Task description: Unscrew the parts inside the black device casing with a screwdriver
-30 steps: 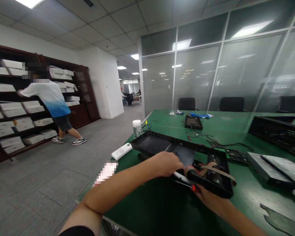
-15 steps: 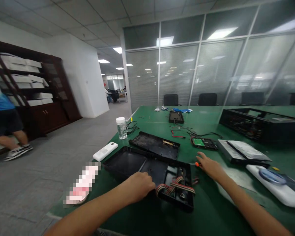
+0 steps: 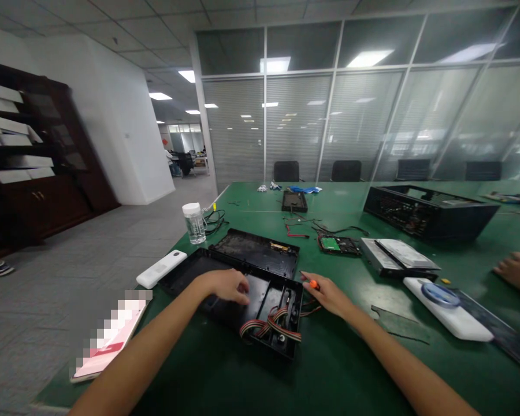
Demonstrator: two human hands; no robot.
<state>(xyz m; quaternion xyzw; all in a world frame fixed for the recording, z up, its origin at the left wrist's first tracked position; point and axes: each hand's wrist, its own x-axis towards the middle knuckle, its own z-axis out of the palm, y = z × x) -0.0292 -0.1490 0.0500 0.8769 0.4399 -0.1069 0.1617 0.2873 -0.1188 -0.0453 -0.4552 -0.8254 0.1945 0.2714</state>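
We have the open black casing (image 3: 260, 294) in the middle of the near table, and its striped ribbon cable (image 3: 281, 329) is the worry: it loops loose over the right end and out past the rim, so one snagged finger could tug it off its connector. Over the casing we see the left hand (image 3: 229, 286), fingers curled, thumb apart, nothing gripped; whether it touches the floor of the shell, we can't tell. Just beyond the right end, our right hand (image 3: 327, 293) has its fingers closed on an orange-handled tool (image 3: 314, 284); a slip there might scratch the shell or nick a wire.

Textures now: smooth, dull-sheened walls, squared corners, flat flexible cable. Behind lies a shallow black panel (image 3: 253, 248), dusty-looking, its edge close to the casing, so a shove could jostle both. Farther out, glossy green tabletop (image 3: 225, 375), slick enough, we'd judge, to let things slide, and a clear, round, white-lidded jar (image 3: 195, 225) that a knock could tip.
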